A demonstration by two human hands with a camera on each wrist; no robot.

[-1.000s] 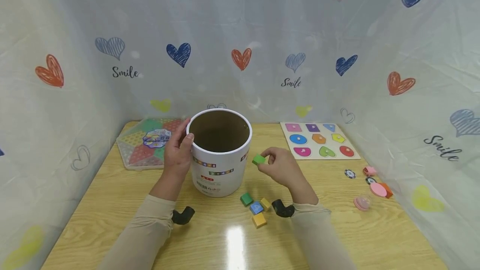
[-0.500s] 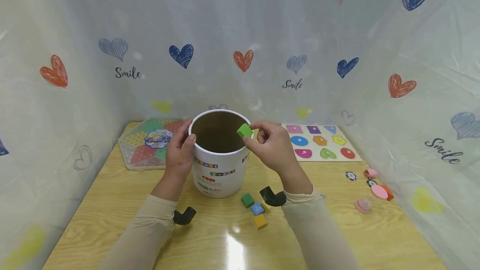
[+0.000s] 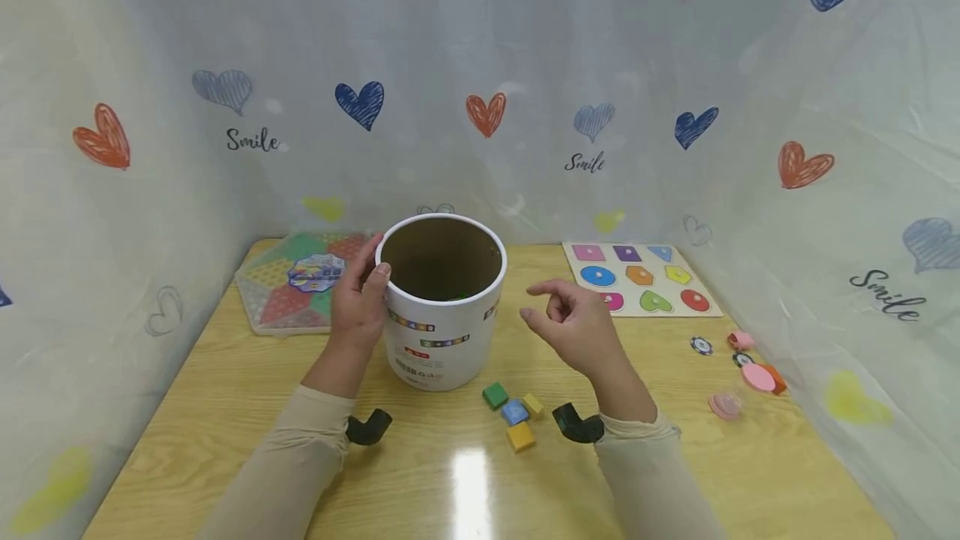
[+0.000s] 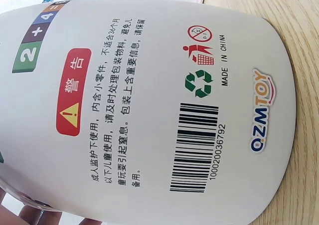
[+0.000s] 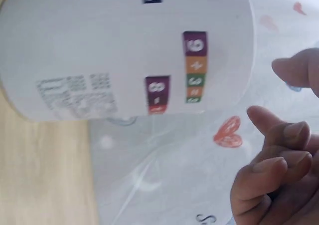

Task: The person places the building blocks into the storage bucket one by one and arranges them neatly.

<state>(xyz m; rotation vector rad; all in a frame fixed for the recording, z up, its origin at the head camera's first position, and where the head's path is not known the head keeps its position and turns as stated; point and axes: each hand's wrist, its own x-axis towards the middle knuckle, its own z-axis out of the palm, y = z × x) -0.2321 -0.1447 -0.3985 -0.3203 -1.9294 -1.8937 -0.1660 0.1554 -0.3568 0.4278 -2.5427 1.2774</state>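
A white bucket (image 3: 438, 340) with printed sums stands on the wooden table. My left hand (image 3: 360, 294) grips its left side near the rim, thumb in front. The left wrist view is filled by the bucket's printed label (image 4: 199, 147). To the right of the bucket, my right hand (image 3: 581, 327) hangs in the air holding nothing. Its thumb and index finger are apart, the other fingers loosely curled, as the right wrist view shows. A sliver of green (image 3: 459, 298) shows inside the bucket. In front lie a green block (image 3: 495, 395), a blue block (image 3: 514, 412) and two yellow blocks (image 3: 521, 437).
A shape puzzle board (image 3: 640, 276) lies at the back right, and a clear case with coloured sections (image 3: 288, 307) at the back left. Small pink and orange pieces (image 3: 758, 377) and patterned discs (image 3: 701, 346) lie along the right edge. Printed curtains enclose the table.
My right hand carried a light green block from beside the bucket to over its rim, let it go, and drew back right. My left hand stays on the bucket.
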